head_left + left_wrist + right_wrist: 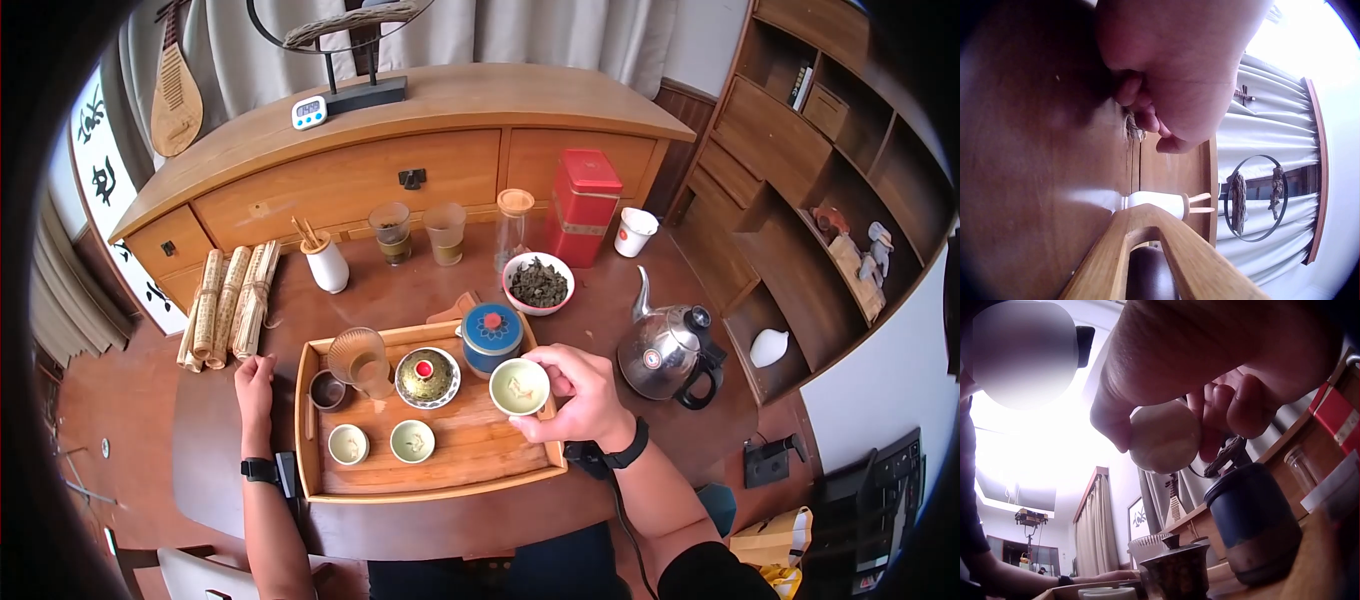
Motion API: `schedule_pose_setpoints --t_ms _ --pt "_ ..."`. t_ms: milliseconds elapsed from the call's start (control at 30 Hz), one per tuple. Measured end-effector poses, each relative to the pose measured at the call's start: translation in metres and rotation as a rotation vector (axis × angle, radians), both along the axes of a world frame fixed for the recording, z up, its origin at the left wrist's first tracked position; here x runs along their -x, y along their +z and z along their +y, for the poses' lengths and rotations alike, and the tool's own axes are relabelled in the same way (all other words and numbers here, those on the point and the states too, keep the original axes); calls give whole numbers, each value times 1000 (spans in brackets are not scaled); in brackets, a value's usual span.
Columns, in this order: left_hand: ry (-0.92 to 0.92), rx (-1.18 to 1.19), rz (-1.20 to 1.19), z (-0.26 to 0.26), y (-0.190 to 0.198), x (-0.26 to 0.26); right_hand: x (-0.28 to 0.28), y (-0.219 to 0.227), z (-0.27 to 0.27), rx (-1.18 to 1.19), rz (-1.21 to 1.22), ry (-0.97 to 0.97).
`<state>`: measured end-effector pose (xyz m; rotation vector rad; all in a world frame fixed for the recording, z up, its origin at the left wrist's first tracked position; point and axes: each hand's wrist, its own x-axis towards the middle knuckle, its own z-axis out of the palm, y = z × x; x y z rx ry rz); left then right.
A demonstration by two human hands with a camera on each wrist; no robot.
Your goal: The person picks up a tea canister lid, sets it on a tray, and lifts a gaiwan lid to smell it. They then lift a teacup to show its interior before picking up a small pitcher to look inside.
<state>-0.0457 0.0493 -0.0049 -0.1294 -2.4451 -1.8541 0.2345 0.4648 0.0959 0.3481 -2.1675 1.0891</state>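
My right hand [588, 398] pinches a small pale-green teacup [520, 388] between thumb and fingers, over the right side of a wooden tray [440, 487]. In the right wrist view this cup [1165, 440] is raised above a blue lidded pot [1254, 519]. Two matching cups, a left one [348, 445] and a right one [412, 441], stand at the tray's front. Behind them are a lidded gaiwan [428, 378], a ribbed glass pitcher [358, 358] and a small dark cup [328, 390]. Beyond the tray's left edge, my left hand [256, 388] rests on the table, fingers loosely curled, holding nothing.
A steel kettle [665, 352] stands right of the tray. Behind it are a bowl of tea leaves [539, 284], a red tin [583, 210], a glass jar [511, 235] and two glasses. Bamboo scrolls [230, 300] and a white tool holder [326, 266] sit at the back left.
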Motion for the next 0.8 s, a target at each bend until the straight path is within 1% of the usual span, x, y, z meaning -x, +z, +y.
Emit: schedule_pose_setpoints --t_ms 67,133,300,333,400,433,567,633,667,733,800 --pt "25 17 3 4 6 -4 -1 0 -1 25 3 4" --pt "19 19 2 3 4 -3 -5 2 0 15 -88 16" --pt "23 17 -7 4 6 -5 -4 -1 -1 14 -61 25" --pt "8 -13 0 1 -1 0 -4 -1 -1 24 -65 32" --pt "3 4 43 1 -8 4 -4 -3 -1 31 -64 35" --pt "-4 18 79 1 -8 5 -3 -4 0 35 -70 36" --pt "12 -11 43 4 0 -1 -3 -1 -2 -5 -65 29" --pt "15 -16 24 5 4 -5 2 -4 -2 -4 44 41" --pt "14 -21 3 6 5 -5 1 -2 -2 -4 44 39" --pt "-1 -3 47 3 -3 1 -4 1 -1 -14 -51 20" --pt "-14 15 89 1 -7 2 -4 -2 -1 -4 -57 18"
